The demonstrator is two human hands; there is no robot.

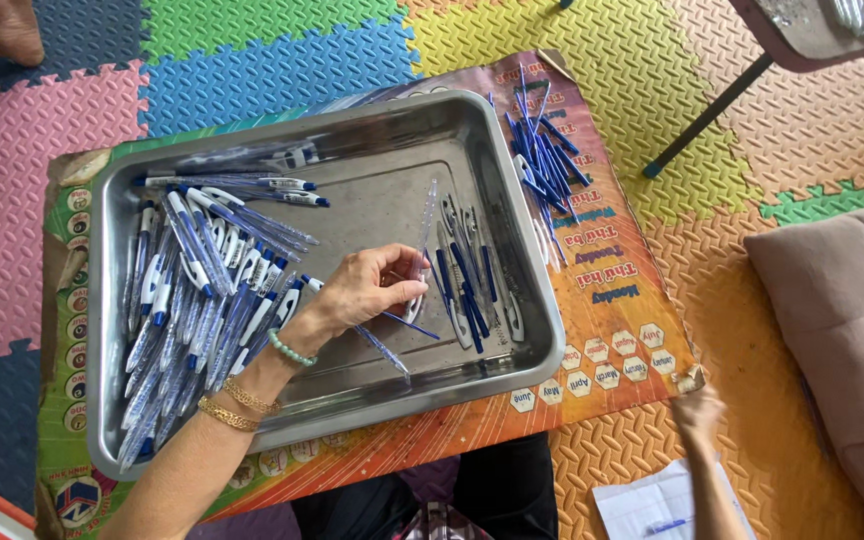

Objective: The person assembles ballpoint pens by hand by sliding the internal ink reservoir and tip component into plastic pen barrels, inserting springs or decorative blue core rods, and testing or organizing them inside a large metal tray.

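A clear, slim pen barrel (426, 225) stands nearly upright over the middle of the steel tray (112, 250), beside a heap of blue-and-white pens (202, 290). The left hand (367, 290) has its fingers (407, 262) closed, pinching the barrel's lower end. The right hand (697, 408) rests blurred at the printed board's corner (687, 378); its grip cannot be made out.
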